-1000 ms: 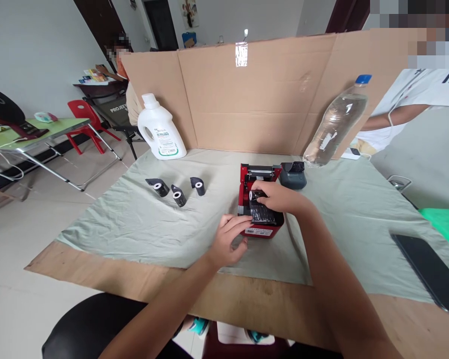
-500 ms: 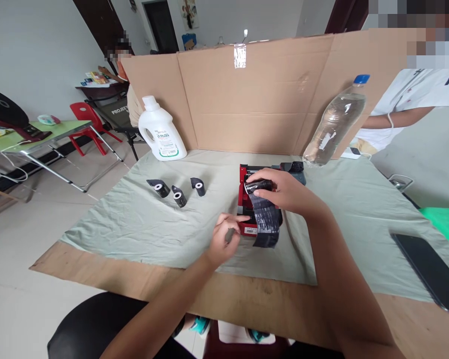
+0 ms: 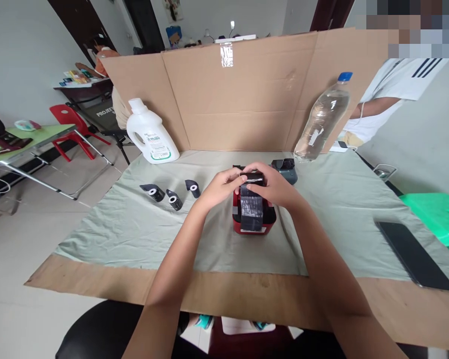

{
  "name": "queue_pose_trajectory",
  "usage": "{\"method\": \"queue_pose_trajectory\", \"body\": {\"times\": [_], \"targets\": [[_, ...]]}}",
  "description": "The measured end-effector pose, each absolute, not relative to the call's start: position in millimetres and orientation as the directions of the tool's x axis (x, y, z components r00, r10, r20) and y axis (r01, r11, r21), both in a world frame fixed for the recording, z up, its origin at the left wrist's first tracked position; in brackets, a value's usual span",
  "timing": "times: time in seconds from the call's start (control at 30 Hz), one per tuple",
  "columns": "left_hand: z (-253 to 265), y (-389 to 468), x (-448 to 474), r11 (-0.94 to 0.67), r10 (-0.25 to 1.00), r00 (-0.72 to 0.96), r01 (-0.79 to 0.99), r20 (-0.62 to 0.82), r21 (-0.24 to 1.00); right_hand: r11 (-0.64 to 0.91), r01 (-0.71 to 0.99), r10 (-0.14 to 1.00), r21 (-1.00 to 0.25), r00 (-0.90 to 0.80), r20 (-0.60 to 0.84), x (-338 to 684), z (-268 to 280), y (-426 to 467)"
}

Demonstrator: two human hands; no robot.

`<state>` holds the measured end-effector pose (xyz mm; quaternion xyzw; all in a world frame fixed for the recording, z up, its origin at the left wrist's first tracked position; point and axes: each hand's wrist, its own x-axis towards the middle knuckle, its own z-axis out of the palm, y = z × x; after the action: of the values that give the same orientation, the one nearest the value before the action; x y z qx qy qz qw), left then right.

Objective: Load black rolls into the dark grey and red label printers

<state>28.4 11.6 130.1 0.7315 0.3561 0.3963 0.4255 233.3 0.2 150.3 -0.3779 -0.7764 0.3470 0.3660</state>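
Note:
A small red printer (image 3: 253,224) stands open on the pale green cloth (image 3: 134,229) at the table's middle. Both hands hold a black ribbon roll (image 3: 252,178) above its back; a loose black strip hangs from the roll down over the printer's front. My left hand (image 3: 220,185) grips the roll's left end and my right hand (image 3: 273,187) grips the right end. Three spare black rolls (image 3: 172,194) lie on the cloth to the left.
A white detergent jug (image 3: 147,133) and a clear water bottle (image 3: 322,119) lean against the cardboard screen (image 3: 247,94). A grey device (image 3: 286,168) sits behind the printer. A black phone (image 3: 413,255) lies at right. A person in white stands at far right.
My left hand has left the printer's front edge and risen to the roll's left end. The roll has moved up and back, drawing the black strip with it.

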Motion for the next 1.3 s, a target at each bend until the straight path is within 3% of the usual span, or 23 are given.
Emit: {"method": "queue_pose_trajectory", "body": {"times": [0.1, 0.27, 0.43, 0.67, 0.8, 0.9, 1.07, 1.2, 1.3], "targets": [[126.9, 17.1, 24.1, -0.432, 0.842, 0.42, 0.152, 0.337, 0.889, 0.401, 0.276, 0.875, -0.873, -0.399, 0.276, 233.0, 145.1, 7.0], [121.3, 13.9, 17.3, -0.525, 0.832, 0.364, 0.276, 0.418, 0.805, 0.356, 0.263, 0.89, -0.897, -0.389, 0.239, 229.8, 138.8, 13.2], [127.7, 8.9, 14.2, -0.423, 0.864, 0.384, 0.204, 0.325, 0.883, 0.392, 0.183, 0.871, -0.902, -0.389, 0.299, 222.7, 140.6, 6.1], [133.1, 6.3, 15.1, -0.446, 0.865, 0.298, 0.082, 0.405, 0.891, 0.314, 0.123, 0.922, -0.941, -0.279, 0.27, 221.9, 141.8, 2.0], [133.1, 6.4, 16.0, -0.403, 0.876, 0.339, 0.119, 0.344, 0.908, 0.402, 0.063, 0.874, -0.913, -0.324, 0.363, 221.2, 142.8, 0.7], [135.1, 3.3, 15.5, -0.423, 0.878, 0.318, 0.165, 0.358, 0.891, 0.385, 0.026, 0.888, -0.923, -0.281, 0.363, 217.7, 142.7, 0.3], [146.5, -9.8, 11.7, -0.582, 0.786, 0.456, 0.319, 0.418, 0.748, 0.304, -0.062, 0.914, -0.951, -0.261, 0.31, 218.7, 142.0, 2.6], [155.7, -15.0, 10.7, -0.713, 0.697, 0.521, 0.434, 0.492, 0.551, 0.311, -0.021, 0.876, -0.95, -0.381, 0.295, 225.4, 146.2, 1.3], [157.9, -13.8, 11.5, -0.754, 0.654, 0.56, 0.425, 0.509, 0.501, 0.292, 0.023, 0.88, -0.956, -0.398, 0.259, 229.8, 148.8, 0.5]]}}
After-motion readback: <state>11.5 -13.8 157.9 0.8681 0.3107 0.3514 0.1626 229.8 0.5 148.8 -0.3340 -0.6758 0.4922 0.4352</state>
